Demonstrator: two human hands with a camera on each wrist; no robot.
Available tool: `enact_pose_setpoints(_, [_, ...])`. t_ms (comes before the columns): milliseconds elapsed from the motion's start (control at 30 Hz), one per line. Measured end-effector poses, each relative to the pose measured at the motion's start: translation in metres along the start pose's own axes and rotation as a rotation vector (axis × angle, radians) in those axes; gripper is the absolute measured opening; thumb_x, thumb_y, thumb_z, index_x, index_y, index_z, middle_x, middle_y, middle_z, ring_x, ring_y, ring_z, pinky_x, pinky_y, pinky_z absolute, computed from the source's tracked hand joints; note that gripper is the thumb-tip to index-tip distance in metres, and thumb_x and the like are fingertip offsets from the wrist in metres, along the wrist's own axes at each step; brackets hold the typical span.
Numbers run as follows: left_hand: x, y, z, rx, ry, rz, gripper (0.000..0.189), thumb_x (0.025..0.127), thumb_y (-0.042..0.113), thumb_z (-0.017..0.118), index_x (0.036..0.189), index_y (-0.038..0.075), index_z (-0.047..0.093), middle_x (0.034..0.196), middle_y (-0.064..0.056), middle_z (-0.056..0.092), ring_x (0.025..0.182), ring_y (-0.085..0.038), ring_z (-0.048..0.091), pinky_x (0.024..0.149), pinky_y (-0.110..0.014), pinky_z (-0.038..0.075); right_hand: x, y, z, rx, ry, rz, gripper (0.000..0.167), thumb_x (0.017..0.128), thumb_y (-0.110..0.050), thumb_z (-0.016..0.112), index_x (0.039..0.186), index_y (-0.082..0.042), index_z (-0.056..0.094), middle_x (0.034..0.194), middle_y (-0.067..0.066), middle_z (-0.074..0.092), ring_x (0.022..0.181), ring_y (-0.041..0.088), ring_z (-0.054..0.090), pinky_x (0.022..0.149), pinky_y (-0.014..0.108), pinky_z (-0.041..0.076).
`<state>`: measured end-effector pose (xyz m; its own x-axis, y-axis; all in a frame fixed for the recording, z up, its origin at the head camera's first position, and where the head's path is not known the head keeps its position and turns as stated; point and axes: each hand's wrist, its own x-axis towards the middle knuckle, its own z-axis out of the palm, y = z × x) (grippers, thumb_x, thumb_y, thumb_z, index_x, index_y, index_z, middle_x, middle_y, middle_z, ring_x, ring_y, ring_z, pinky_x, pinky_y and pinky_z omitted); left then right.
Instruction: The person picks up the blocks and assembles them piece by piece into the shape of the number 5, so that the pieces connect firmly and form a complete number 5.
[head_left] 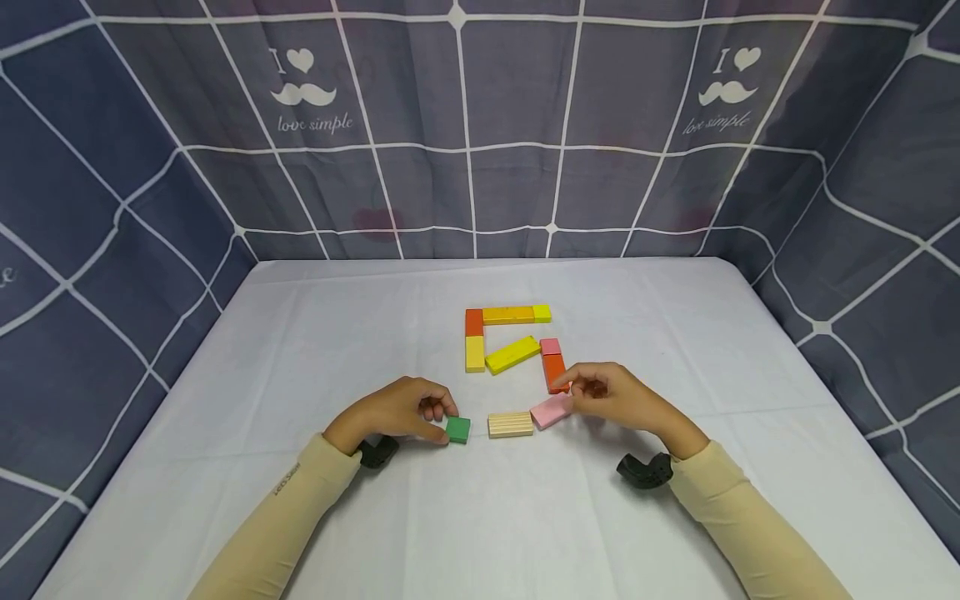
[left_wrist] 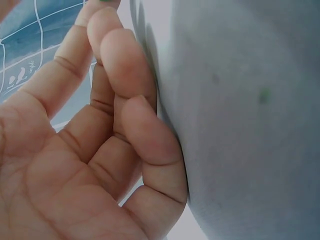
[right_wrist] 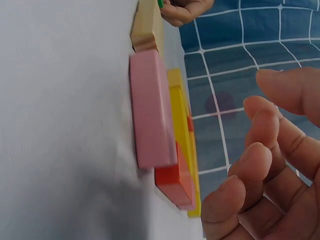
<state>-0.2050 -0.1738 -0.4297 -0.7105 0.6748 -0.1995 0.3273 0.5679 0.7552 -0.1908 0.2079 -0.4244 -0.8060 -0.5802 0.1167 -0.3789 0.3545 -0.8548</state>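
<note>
On the near side of the table, my left hand (head_left: 408,407) pinches a small green block (head_left: 458,430) between thumb and index finger, and its other fingers curl inward. A ridged natural-wood block (head_left: 511,425) lies to the right of the green one, with a gap between them. Slanting up from its right end is a pink block (head_left: 551,412). Beside that block hovers my right hand (head_left: 618,396), its fingers loosely bent. The right wrist view shows those fingers (right_wrist: 257,160) apart from the pink block, holding nothing. An orange-red block (head_left: 553,372) lies just beyond the pink one.
A small pink block (head_left: 551,346) touches the orange-red block's far end. A slanted yellow block (head_left: 513,355) lies to its left. Farther back, an orange-yellow bar (head_left: 507,315), a small yellow block (head_left: 542,313), a red block (head_left: 474,322) and a yellow block (head_left: 475,354) form a corner.
</note>
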Motion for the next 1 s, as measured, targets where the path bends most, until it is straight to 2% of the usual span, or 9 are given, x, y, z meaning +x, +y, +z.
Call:
enact_pose_setpoints(133, [0.0, 0.001, 0.001, 0.002, 0.002, 0.002, 0.024, 0.085, 0.01, 0.091, 0.103, 0.01, 0.076, 0.085, 0.004, 0.061, 0.082, -0.012, 0.056, 0.075, -0.024, 0.046, -0.004, 0.003, -0.009, 0.013, 0.024, 0.022, 0.022, 0.097, 0.005, 0.071, 0.119, 0.008, 0.073, 0.087, 0.001, 0.062, 0.077, 0.013, 0.057, 0.07, 0.022, 0.047])
enact_pose_setpoints(367, [0.002, 0.0, 0.001, 0.007, 0.001, 0.011, 0.024, 0.085, 0.01, 0.091, 0.105, 0.01, 0.076, 0.086, 0.005, 0.061, 0.082, -0.011, 0.055, 0.075, -0.024, 0.046, -0.01, 0.008, -0.027, 0.031, 0.068, 0.135, 0.028, 0.101, -0.003, 0.073, 0.126, 0.009, 0.07, 0.092, 0.007, 0.065, 0.084, 0.018, 0.062, 0.076, 0.024, 0.051])
enact_pose_setpoints(567, [0.002, 0.0, 0.0, 0.007, -0.003, -0.015, 0.027, 0.084, 0.011, 0.092, 0.107, 0.01, 0.076, 0.086, 0.003, 0.061, 0.083, -0.012, 0.055, 0.075, -0.024, 0.046, -0.016, 0.012, -0.039, 0.026, 0.104, 0.162, 0.03, 0.102, -0.005, 0.072, 0.128, 0.01, 0.068, 0.095, 0.01, 0.065, 0.086, 0.019, 0.062, 0.076, 0.025, 0.052])
enact_pose_setpoints(733, [0.001, 0.0, -0.002, 0.005, -0.003, -0.012, 0.029, 0.084, 0.01, 0.092, 0.107, 0.009, 0.076, 0.086, 0.002, 0.06, 0.083, -0.013, 0.055, 0.075, -0.024, 0.046, -0.023, 0.019, -0.052, 0.015, 0.148, 0.209, 0.032, 0.104, -0.009, 0.071, 0.13, 0.008, 0.068, 0.098, 0.007, 0.066, 0.091, 0.018, 0.063, 0.08, 0.025, 0.052])
enact_pose_setpoints(900, [0.001, 0.0, -0.002, 0.0, 0.003, -0.025, 0.029, 0.083, 0.01, 0.093, 0.105, 0.01, 0.075, 0.087, 0.001, 0.061, 0.083, -0.014, 0.055, 0.075, -0.024, 0.046, -0.031, 0.029, -0.065, 0.025, 0.164, 0.255, 0.033, 0.104, -0.011, 0.071, 0.132, 0.008, 0.067, 0.101, 0.003, 0.067, 0.092, 0.016, 0.062, 0.076, 0.026, 0.052])
enact_pose_setpoints(1000, [0.0, 0.001, -0.003, -0.009, 0.009, -0.032, 0.028, 0.082, 0.01, 0.094, 0.103, 0.01, 0.075, 0.087, 0.0, 0.062, 0.083, -0.014, 0.055, 0.075, -0.024, 0.046, -0.037, 0.037, -0.072, 0.05, 0.159, 0.26, 0.033, 0.105, -0.009, 0.07, 0.131, 0.011, 0.067, 0.1, 0.001, 0.069, 0.085, 0.017, 0.063, 0.07, 0.028, 0.053])
